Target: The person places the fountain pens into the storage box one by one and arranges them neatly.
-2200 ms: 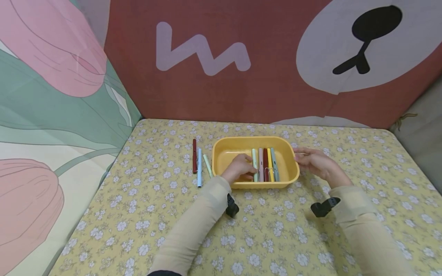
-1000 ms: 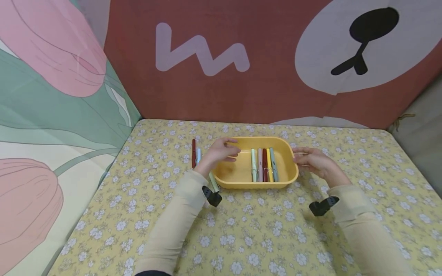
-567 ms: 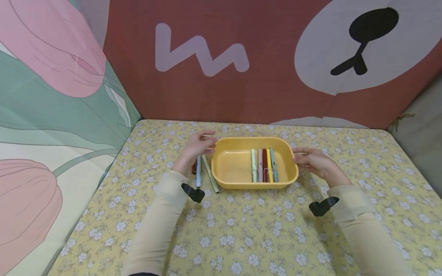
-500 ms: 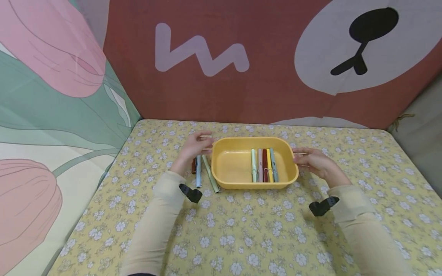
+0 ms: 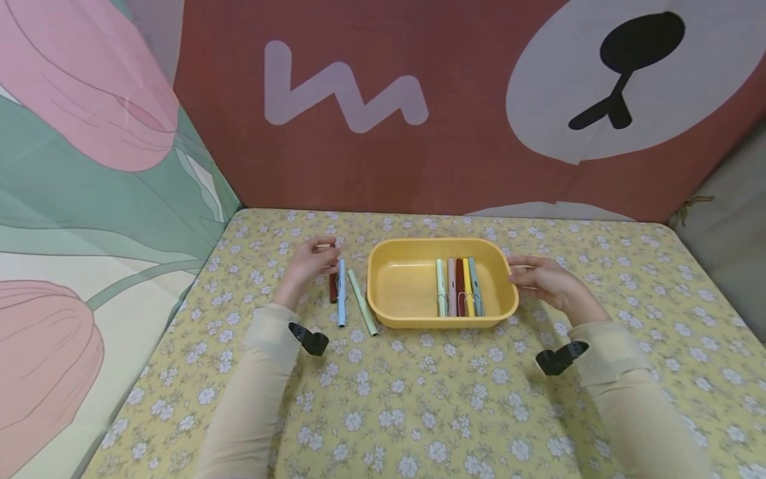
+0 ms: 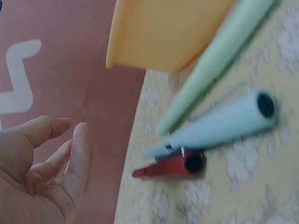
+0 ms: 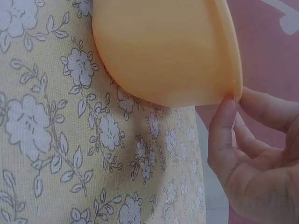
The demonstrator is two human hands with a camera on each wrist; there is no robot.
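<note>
My left hand [image 5: 307,266] hovers at the upper end of a dark red pen [image 5: 333,288], fingers loosely bent with nothing between them. In the left wrist view, a gap shows between thumb and fingers. Beside the red pen lie a light blue pen [image 5: 342,296] and a slanted light green pen [image 5: 363,305]. At the other side, my right hand [image 5: 547,283] pinches the right rim of a yellow plastic basket [image 5: 395,320] between thumb and fingers. Inside it several pens lie side by side: pale green [image 5: 441,286], mauve [image 5: 452,286], dark red, yellow [image 5: 469,286] and grey-blue.
The table has a yellow flowered cloth [image 5: 383,399], its far edge against a reddish-brown printed backdrop [image 5: 359,173]. A tulip-print cloth [image 5: 48,332] hangs on the left. The basket stands between the loose pens and my right hand.
My left hand has let go of the pale green pen in the basket, then moved left over the rim to the loose dark red pen. My right hand has stayed at the basket's rim.
</note>
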